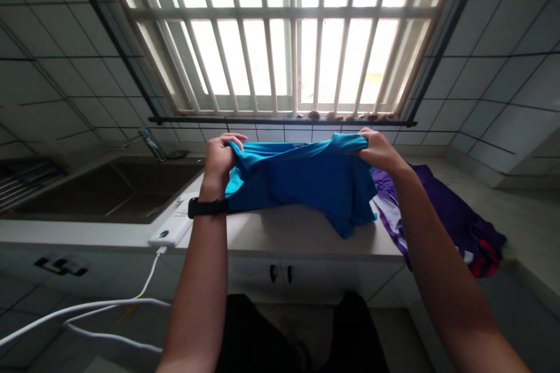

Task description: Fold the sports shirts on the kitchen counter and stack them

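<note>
1. The left hand point(222, 154) is closed in a pinch, fingers curled over the upper left corner of a blue garment point(301, 178); the far side of the grip is hidden. A dark watch point(209, 207) sits on this wrist.
2. The right hand point(377, 148) is likewise closed, thumb and fingers pinching the garment's upper right corner.
3. Between the two hands, the blue garment is held up above the counter point(280, 236), its top edge stretched across and sagging slightly. The rest hangs in loose folds, the lower right part reaching lowest; whether that part touches the surface I cannot tell.
4. Just beside the left wrist, a white device point(170, 230) lies on the counter, with a white cable point(151, 277) plugged into its near end.
5. To the right, partly behind the right forearm, a purple garment point(446, 210) with red and white patches lies crumpled on the counter, its near edge hanging over the front.
6. Farther left is a dark sink point(83, 192), with a metal faucet point(153, 144) at its back edge.
7. Below the counter are pale cabinet doors point(332, 280) with dark handles point(273, 273).
8. Beyond the hands, a bright barred window point(280, 13) is set in the tiled wall point(494, 78).
</note>
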Demonstrator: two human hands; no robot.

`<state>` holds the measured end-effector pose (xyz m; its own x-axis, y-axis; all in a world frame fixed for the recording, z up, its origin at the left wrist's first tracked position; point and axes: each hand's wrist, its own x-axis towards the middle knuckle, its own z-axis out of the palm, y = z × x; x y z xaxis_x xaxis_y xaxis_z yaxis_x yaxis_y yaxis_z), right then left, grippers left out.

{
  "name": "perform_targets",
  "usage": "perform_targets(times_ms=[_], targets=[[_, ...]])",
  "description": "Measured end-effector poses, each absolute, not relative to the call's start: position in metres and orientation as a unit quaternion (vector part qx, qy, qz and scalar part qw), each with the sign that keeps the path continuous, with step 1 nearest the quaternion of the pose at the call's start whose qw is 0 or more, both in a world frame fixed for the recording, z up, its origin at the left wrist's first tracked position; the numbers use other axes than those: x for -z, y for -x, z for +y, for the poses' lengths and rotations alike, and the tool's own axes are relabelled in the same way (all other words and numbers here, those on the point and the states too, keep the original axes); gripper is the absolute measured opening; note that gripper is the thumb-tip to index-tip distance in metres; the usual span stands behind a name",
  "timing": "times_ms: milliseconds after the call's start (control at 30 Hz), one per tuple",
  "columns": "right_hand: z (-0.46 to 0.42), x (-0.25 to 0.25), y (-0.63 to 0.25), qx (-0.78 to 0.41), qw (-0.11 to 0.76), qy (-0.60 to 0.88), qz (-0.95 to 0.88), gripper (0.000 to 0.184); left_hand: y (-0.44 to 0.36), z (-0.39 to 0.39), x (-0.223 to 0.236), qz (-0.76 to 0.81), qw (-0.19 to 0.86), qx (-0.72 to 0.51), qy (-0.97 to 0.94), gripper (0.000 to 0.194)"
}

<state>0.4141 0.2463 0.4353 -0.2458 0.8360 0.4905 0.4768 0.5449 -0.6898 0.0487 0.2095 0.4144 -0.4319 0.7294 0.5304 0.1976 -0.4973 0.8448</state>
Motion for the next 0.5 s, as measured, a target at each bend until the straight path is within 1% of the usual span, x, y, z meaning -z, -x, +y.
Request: perform_targets(times_ms=[67, 133, 200, 267, 333, 400, 500], targets=[[0.241, -0.424, -0.424, -0.313, 0.334, 0.432, -0.777, 0.034, -0.043, 0.203, -0.398, 0.558, 0.197, -0.571, -0.569, 0.008], [0.235, -0.414, -0.433, -0.406, 0.220, 0.412, -0.785, 0.049, -0.040, 0.193, -0.386, 0.625, 0.219, -0.417, -0.622, 0.010], [0.231, -0.406, -0.443, -0.456, 0.152, 0.397, -0.782, 0.056, -0.040, 0.182, -0.379, 0.643, 0.251, -0.313, -0.653, 0.015], [0.231, -0.399, -0.453, -0.476, 0.129, 0.392, -0.777, 0.056, -0.042, 0.174, -0.378, 0.612, 0.291, -0.267, -0.685, 0.021], [0.234, -0.393, -0.463, -0.485, 0.125, 0.382, -0.777, 0.055, -0.044, 0.171, -0.380, 0.577, 0.320, -0.261, -0.705, 0.029], [0.238, -0.388, -0.472, -0.484, 0.138, 0.377, -0.778, 0.057, -0.045, 0.174, -0.380, 0.566, 0.322, -0.270, -0.709, 0.037], [0.244, -0.382, -0.480, -0.479, 0.181, 0.386, -0.767, 0.063, -0.045, 0.185, -0.375, 0.564, 0.317, -0.282, -0.708, 0.043]])
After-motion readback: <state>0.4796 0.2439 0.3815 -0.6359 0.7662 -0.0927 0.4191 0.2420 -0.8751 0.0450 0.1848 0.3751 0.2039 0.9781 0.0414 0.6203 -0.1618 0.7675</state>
